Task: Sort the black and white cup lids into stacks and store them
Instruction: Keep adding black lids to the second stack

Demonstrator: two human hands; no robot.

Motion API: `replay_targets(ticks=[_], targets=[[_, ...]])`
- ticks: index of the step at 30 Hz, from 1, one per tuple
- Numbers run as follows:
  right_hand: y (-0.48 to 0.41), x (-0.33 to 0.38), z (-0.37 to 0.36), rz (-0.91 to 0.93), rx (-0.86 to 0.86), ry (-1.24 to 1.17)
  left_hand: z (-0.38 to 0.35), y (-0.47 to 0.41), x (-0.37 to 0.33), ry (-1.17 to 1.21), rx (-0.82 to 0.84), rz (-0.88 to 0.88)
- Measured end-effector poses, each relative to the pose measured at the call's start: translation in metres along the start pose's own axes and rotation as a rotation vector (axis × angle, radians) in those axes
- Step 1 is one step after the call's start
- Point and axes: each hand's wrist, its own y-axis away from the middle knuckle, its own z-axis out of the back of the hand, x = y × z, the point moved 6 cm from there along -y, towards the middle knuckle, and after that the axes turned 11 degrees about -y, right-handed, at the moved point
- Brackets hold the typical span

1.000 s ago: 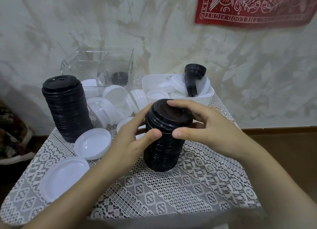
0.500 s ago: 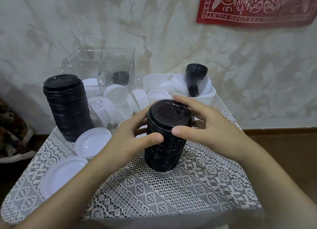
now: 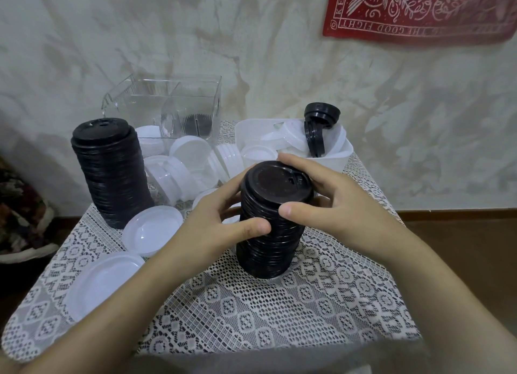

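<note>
Still clasping the shorter stack of black lids [image 3: 267, 250] from both sides, but with a shifted grip. Since a second ago, have drawn the fingers of the right hand [image 3: 344, 203] back from over the top lid toward its far rim, baring the round face and sip hole, and dropped the thumb of the left hand [image 3: 212, 228] lower down the side. No lift: standing on the lace-covered desk [image 3: 279, 317] throughout, near its middle. Reads as squaring up and pressing the lids together rather than carrying them off. Probably a black stack close to ready for storing.

Both hands partly closed, curled round the stack: left thumb across the front at mid-height with fingers behind, right thumb on the front just under the top rim with fingers round the back.

Glossy, tightly ribbed with rims, leaning slightly rightward toward the top. Lower than the taller black stack [image 3: 112, 175] at the left rear.

Plenty left to sort — loose white lids [image 3: 152, 231] beside and behind, more white ones with a few black lids [image 3: 316, 133] in the white bin [image 3: 333, 161], and a clear divided container [image 3: 167, 105] at the back.
</note>
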Motion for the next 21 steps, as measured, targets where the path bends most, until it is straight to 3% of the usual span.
replay_targets(ticks=[12, 21], targets=[[-0.005, 0.002, 0.006, -0.019, -0.017, 0.176, 0.000, 0.000, -0.002, -0.041, -0.029, -0.024], [0.001, -0.001, 0.007, -0.033, 0.029, -0.060, 0.007, -0.003, 0.001, 0.030, -0.027, -0.001]])
